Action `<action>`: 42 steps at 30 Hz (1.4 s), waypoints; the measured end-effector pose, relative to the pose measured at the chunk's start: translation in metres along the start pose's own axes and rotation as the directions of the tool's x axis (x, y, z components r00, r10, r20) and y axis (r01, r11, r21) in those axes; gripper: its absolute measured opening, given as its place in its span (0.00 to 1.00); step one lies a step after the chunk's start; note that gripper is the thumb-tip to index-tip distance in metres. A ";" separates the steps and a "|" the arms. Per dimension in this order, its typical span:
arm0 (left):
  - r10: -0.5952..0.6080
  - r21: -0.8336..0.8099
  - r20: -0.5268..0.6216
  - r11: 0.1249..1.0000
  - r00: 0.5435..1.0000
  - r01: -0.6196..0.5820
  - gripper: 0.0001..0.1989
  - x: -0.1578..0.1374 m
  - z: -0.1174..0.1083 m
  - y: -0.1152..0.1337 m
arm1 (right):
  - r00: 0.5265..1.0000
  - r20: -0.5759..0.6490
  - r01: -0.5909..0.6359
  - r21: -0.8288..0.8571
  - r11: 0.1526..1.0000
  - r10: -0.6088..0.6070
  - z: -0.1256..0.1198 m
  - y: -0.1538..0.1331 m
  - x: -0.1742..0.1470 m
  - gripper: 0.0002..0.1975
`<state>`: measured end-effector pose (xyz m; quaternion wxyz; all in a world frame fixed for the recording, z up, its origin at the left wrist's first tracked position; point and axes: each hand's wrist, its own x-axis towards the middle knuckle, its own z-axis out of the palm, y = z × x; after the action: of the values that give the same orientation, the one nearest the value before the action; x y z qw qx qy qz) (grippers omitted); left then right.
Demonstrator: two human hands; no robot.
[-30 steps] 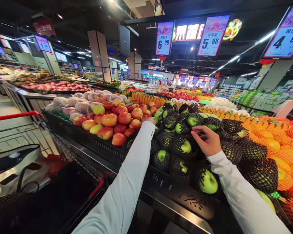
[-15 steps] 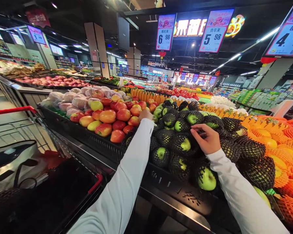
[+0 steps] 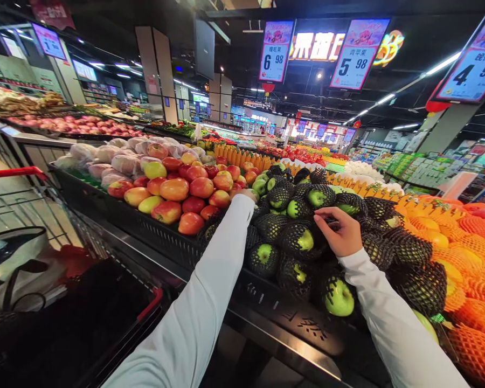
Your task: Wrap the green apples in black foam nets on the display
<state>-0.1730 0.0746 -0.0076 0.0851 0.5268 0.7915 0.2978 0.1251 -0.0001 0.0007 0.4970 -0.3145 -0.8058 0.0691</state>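
Observation:
My left hand (image 3: 248,194) reaches over the seam between the red apples (image 3: 202,187) and the green apples (image 3: 259,186). Its fingers are mostly hidden behind the wrist and white sleeve, so its grip does not show. My right hand (image 3: 341,231) is over the green apples in black foam nets, thumb and forefinger tips pinched close together beside a netted green apple (image 3: 303,240). Whatever lies between those tips is too small to make out. Low at the front, a green apple (image 3: 339,297) shows half out of its net.
A shopping cart (image 3: 16,172) with a bag (image 3: 24,269) stands at left. Oranges in orange nets (image 3: 469,258) are heaped at right. The black crate edge (image 3: 145,221) runs along the front. Bagged fruit (image 3: 125,164) lies behind the red apples. Price screens (image 3: 358,54) hang overhead.
The view has shifted slightly, so the displays and cart sit a little further left. Both hands stay near the same apples, with little visible movement.

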 end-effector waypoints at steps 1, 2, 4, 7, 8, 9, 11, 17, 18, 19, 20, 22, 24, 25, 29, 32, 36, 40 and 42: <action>-0.035 0.012 0.010 0.999 0.999 0.035 0.16 -0.001 0.000 0.000 | 1.000 -0.001 0.000 -0.001 1.000 0.000 0.000 0.000 0.000 0.10; -0.077 0.027 0.027 0.997 0.997 0.076 0.17 -0.002 -0.001 0.001 | 1.000 -0.001 0.001 -0.003 1.000 -0.001 0.000 0.000 0.000 0.10; -0.124 0.043 0.043 0.992 0.991 0.122 0.18 -0.004 -0.002 0.003 | 1.000 -0.004 0.000 -0.011 1.000 -0.001 0.000 0.000 0.000 0.10; -0.132 0.037 0.011 0.991 0.991 0.131 0.23 -0.008 -0.007 0.007 | 1.000 -0.002 0.004 -0.024 1.000 -0.004 0.000 0.000 0.000 0.10; -0.132 0.031 -0.012 0.991 0.991 0.132 0.24 -0.009 -0.009 0.009 | 1.000 -0.003 0.007 -0.026 1.000 -0.007 0.000 0.000 0.000 0.10; -0.136 0.027 -0.034 0.990 0.990 0.137 0.26 -0.010 -0.012 0.011 | 1.000 -0.003 0.009 -0.026 1.000 -0.009 0.000 0.000 0.000 0.10; -0.132 -0.002 -0.135 0.991 0.982 0.133 0.28 -0.012 -0.018 0.016 | 1.000 -0.002 0.011 -0.027 1.000 -0.012 -0.001 0.001 0.000 0.10; 0.388 -0.033 -0.592 0.864 0.707 -0.502 0.24 -0.024 -0.027 0.039 | 1.000 -0.006 -0.002 -0.036 0.999 0.002 0.000 0.002 0.000 0.11; 0.496 0.000 -0.580 0.793 0.646 -0.609 0.24 -0.026 -0.025 0.044 | 1.000 -0.006 -0.005 -0.036 0.999 0.005 0.000 0.002 0.001 0.11; 0.597 0.030 -0.541 0.717 0.592 -0.696 0.24 -0.028 -0.021 0.049 | 1.000 -0.003 -0.007 -0.037 0.999 0.007 0.000 0.003 0.001 0.11; 0.687 0.051 -0.479 0.643 0.546 -0.764 0.24 -0.030 -0.016 0.054 | 1.000 -0.002 -0.010 -0.038 0.999 0.010 0.000 0.003 0.001 0.11; 0.827 0.075 -0.327 0.505 0.458 -0.860 0.23 -0.033 -0.005 0.063 | 1.000 -0.010 -0.017 -0.042 0.999 0.016 0.000 0.004 0.001 0.11; 0.906 0.091 -0.200 0.396 0.373 -0.914 0.24 -0.036 0.005 0.071 | 0.999 -0.049 -0.027 -0.058 0.998 0.024 0.000 0.004 0.000 0.11; 0.925 0.101 -0.163 0.360 0.342 -0.927 0.24 -0.038 0.009 0.074 | 0.996 -0.081 -0.032 -0.071 0.997 0.026 -0.001 0.004 0.000 0.11; 0.940 0.132 -0.136 0.330 0.313 -0.935 0.25 -0.042 0.017 0.078 | 0.974 -0.222 0.005 -0.160 0.987 -0.041 -0.002 -0.003 0.004 0.12; 0.944 0.135 -0.165 0.309 0.286 -0.941 0.24 -0.041 0.019 0.078 | 0.978 -0.142 0.111 -0.257 0.960 -0.151 0.003 -0.011 0.021 0.17; 0.949 0.144 -0.181 0.285 0.258 -0.948 0.23 -0.041 0.020 0.078 | 0.981 0.106 0.184 -0.247 0.951 -0.162 0.016 -0.013 0.076 0.25; 0.940 0.146 -0.169 0.320 0.295 -0.936 0.22 -0.043 0.018 0.079 | 0.963 0.259 0.006 -0.295 0.955 0.074 0.023 0.000 0.153 0.33; 0.939 0.134 -0.163 0.325 0.303 -0.936 0.22 -0.045 0.017 0.079 | 0.930 0.325 -0.055 -0.337 0.940 0.171 0.023 0.011 0.187 0.33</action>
<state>-0.0847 0.0626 0.0151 -0.1918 0.8539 0.3438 0.3402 0.0531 0.1211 0.1259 0.2830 -0.4204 -0.8618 0.0202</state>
